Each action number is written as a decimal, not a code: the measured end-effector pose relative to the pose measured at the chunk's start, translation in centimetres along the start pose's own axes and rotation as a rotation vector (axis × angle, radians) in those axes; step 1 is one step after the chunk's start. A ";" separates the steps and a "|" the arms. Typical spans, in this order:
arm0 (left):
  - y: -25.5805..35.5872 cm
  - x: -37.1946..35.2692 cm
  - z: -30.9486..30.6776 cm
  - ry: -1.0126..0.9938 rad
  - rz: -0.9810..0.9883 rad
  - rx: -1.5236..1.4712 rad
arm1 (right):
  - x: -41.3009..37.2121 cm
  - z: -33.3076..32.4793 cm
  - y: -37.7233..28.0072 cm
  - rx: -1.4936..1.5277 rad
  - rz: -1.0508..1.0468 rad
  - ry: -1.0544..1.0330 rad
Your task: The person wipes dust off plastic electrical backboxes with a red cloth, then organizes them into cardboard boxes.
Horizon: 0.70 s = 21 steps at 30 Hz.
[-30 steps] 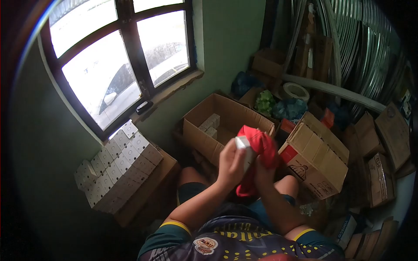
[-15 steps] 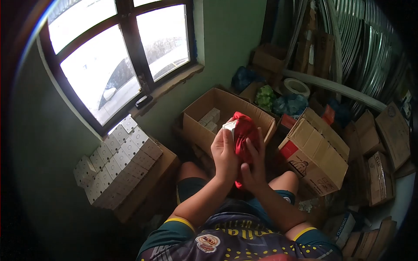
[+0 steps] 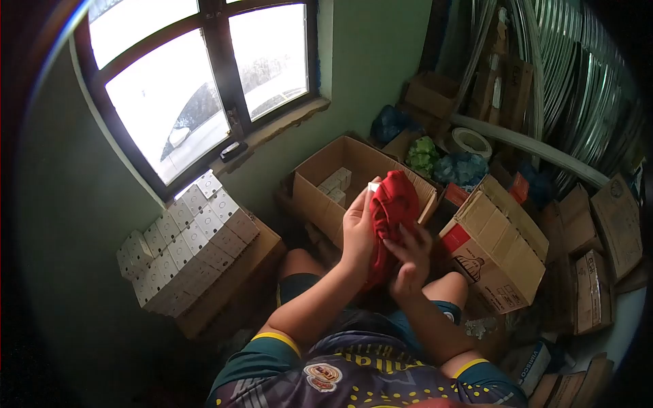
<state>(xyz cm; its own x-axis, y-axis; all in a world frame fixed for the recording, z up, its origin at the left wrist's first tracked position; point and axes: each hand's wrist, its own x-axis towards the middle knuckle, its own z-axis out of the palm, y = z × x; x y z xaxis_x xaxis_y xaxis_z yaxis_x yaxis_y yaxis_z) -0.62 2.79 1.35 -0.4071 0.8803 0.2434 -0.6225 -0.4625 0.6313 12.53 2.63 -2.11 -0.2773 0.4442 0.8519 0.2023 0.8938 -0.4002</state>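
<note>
My left hand (image 3: 358, 224) is closed round a small white box (image 3: 373, 186), mostly hidden behind a red cloth (image 3: 395, 198). The cloth lies over the box and hangs down between my hands. My right hand (image 3: 410, 255) is at the cloth's lower right side, its fingers bent against the fabric. Beyond my hands, an open cardboard box (image 3: 316, 162) holds several small white boxes (image 3: 335, 183). On the left, stacked rows of white boxes (image 3: 180, 238) rest on a cardboard box (image 3: 269, 253).
A closed carton (image 3: 503, 238) stands right of my knees. Blue plastic bags (image 3: 462, 168), a tape roll (image 3: 472, 143) and a green bag (image 3: 422, 156) lie behind. Metal strips (image 3: 578, 88) lean at the back right. A window (image 3: 218, 75) is at upper left.
The red cloth now covers more of the white box. My right hand has moved slightly down and right, its fingers more bent. The whole view has shifted a little.
</note>
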 end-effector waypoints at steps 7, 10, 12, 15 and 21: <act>-1.2 -6.0 2.5 -0.202 0.067 0.565 | 8.5 -1.7 0.3 0.379 0.379 0.535; -1.4 -3.5 2.0 -0.063 0.203 0.595 | 4.8 -0.9 -0.5 0.007 0.153 0.026; -1.4 -2.9 1.7 -0.079 0.069 0.417 | 3.0 0.8 -0.4 0.023 0.208 0.135; -1.9 -3.5 1.7 -0.189 0.132 0.512 | 3.7 0.0 2.0 0.134 0.284 0.196; 0.1 -3.4 0.2 -0.464 -0.081 0.360 | 3.1 -4.7 6.7 0.187 0.415 0.187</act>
<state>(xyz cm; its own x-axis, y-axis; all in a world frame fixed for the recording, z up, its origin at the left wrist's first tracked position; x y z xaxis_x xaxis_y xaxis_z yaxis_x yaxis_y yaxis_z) 0.84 -0.21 0.69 0.0172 0.9031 0.4292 -0.3404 -0.3983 0.8517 17.42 9.68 -0.56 -0.0319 0.7616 0.6472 0.0833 0.6473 -0.7576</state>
